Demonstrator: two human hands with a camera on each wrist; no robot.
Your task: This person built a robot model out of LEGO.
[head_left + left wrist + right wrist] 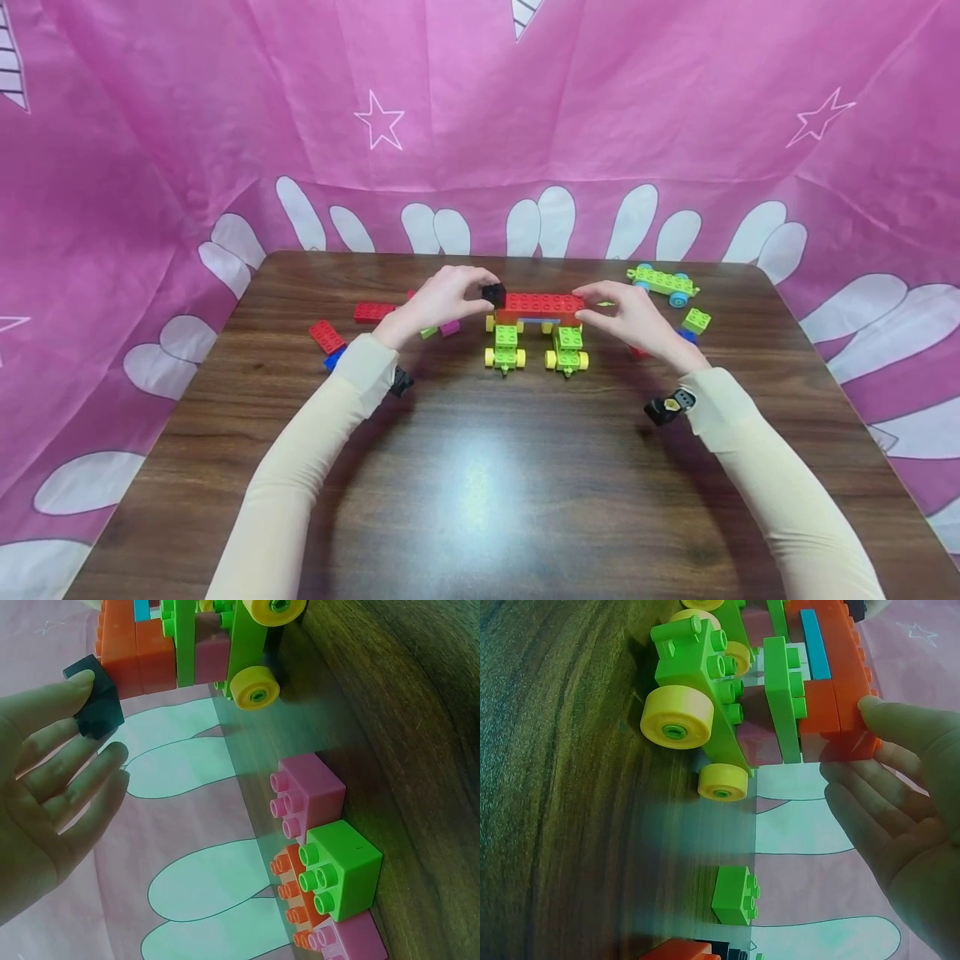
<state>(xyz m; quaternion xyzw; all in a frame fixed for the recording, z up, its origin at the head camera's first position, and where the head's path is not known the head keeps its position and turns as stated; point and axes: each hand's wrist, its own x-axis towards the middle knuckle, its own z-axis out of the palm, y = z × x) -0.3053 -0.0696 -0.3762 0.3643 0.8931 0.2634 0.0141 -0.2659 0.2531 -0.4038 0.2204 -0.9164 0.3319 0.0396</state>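
A brick vehicle stands mid-table: a long red brick [542, 304] lies across two green wheeled bases with yellow wheels [505, 347] [567, 349]. My left hand [483, 297] pinches a small black brick [492, 292] at the red brick's left end; in the left wrist view a fingertip [79, 682] presses on the black brick [97, 705]. My right hand [583, 302] pinches the right end of the red brick, and its fingertips [877, 712] lie on the red brick's end face [840, 712].
Loose bricks lie left of the build: two red ones [372, 312] [326, 336], a blue one [333, 359], a pink one [307, 791] and a green one [341, 870]. At the back right are a green chassis with blue wheels [663, 283] and a green brick [696, 320]. Pink cloth surrounds the table [480, 467].
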